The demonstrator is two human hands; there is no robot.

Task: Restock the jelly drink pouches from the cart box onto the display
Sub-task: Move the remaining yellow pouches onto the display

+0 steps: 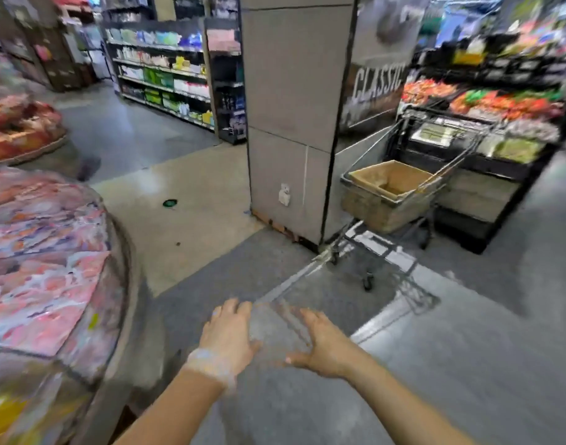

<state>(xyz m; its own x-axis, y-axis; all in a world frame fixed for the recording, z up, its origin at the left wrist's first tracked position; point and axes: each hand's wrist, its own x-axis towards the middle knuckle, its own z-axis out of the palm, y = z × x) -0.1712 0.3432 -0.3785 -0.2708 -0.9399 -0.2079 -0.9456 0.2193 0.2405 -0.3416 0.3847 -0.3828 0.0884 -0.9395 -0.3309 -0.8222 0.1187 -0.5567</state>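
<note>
1. Nearest the camera, low in the head view: left hand [227, 332], palm down over the grey floor [468, 364], fingers straight and spread, holding nothing; a pale band at the wrist.
2. Just beside it, to the right: right hand [320, 345], fingers likewise extended and loose, thumb pointing toward the left hand, gripping nothing. The two hands are apart, with bare floor showing between them.
3. At the left edge: round display [50, 268], its top covered with flat pink, white and orange jelly drink pouches [47, 300]; print blurred beyond reading.
4. Middle distance, right of centre: wire cart [400, 200] standing on the floor, well apart from both hands, its front end beside the grey pillar [291, 107].
5. Inside the cart basket: open cardboard box [391, 179], flaps up; contents cannot be made out.
6. Beyond the cart, along the right edge: dark produce stand [500, 117] with red, orange and green goods, blurred.
7. Far left: second round stand [21, 130] of reddish goods.
8. Farthest back, left of the pillar: aisle shelving [162, 78] with packaged goods.
</note>
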